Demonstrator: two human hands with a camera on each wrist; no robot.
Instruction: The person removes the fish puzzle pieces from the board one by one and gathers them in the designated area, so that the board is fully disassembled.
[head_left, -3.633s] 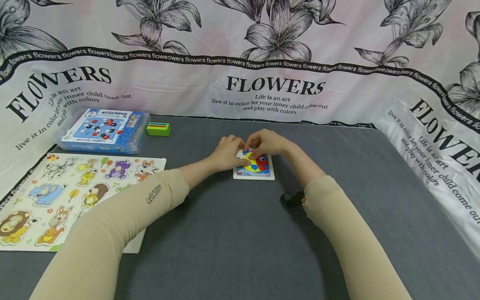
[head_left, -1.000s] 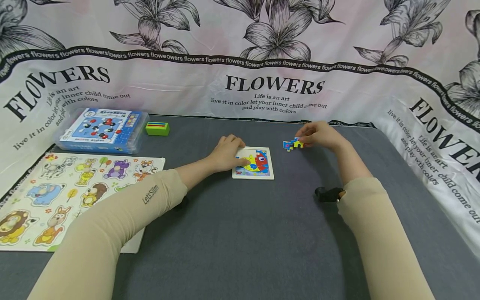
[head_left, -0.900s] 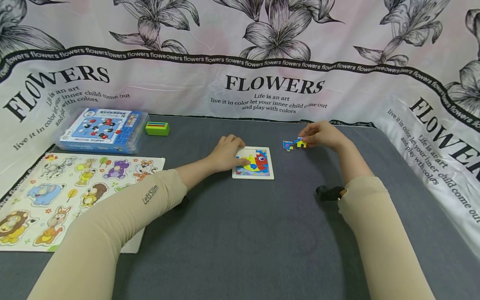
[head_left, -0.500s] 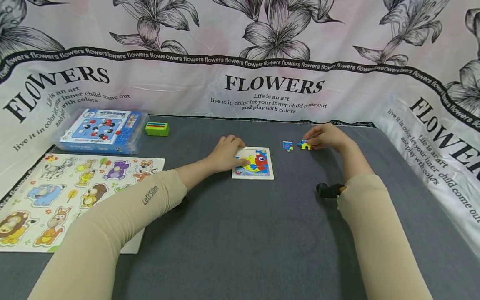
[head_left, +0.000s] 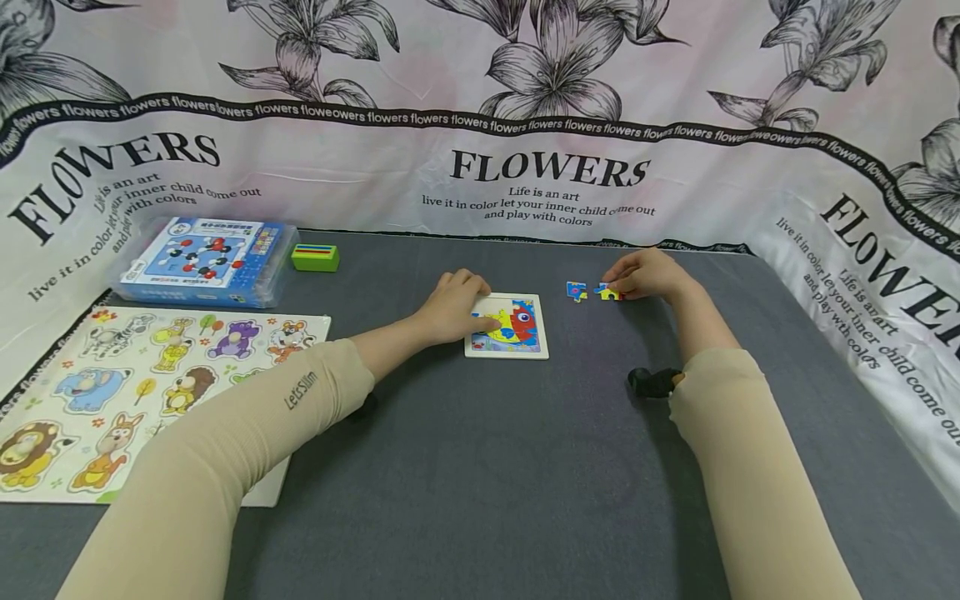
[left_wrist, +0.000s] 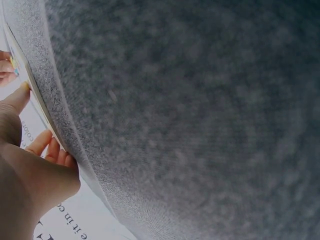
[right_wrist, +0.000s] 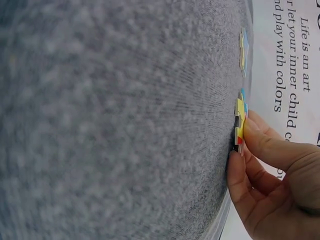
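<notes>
A small square jigsaw board (head_left: 527,332) with a pale frame and a red, yellow and blue picture lies mid-table. My left hand (head_left: 452,307) holds its left side, thumb laid over the picture. In the left wrist view, the fingers of that left hand (left_wrist: 37,165) bend at the board's edge. To the right, my right hand (head_left: 647,273) pinches a yellow and blue puzzle piece (head_left: 608,292) low at the table surface. The right wrist view shows this piece (right_wrist: 240,122) between thumb and fingers. A second, mostly blue puzzle piece (head_left: 576,291) lies just left of it, apart.
An animal picture board (head_left: 146,375) lies at the left, partly under my left forearm. Behind it stand a clear box with a blue label (head_left: 206,258) and a small green block (head_left: 315,258). A flower-printed cloth (head_left: 547,192) rises along the grey table's back edge.
My right hand has left the jigsaw board and moved right. The two puzzle pieces, touching a second ago, now lie apart, the pinched one shifted right. My left hand stays on the board.
</notes>
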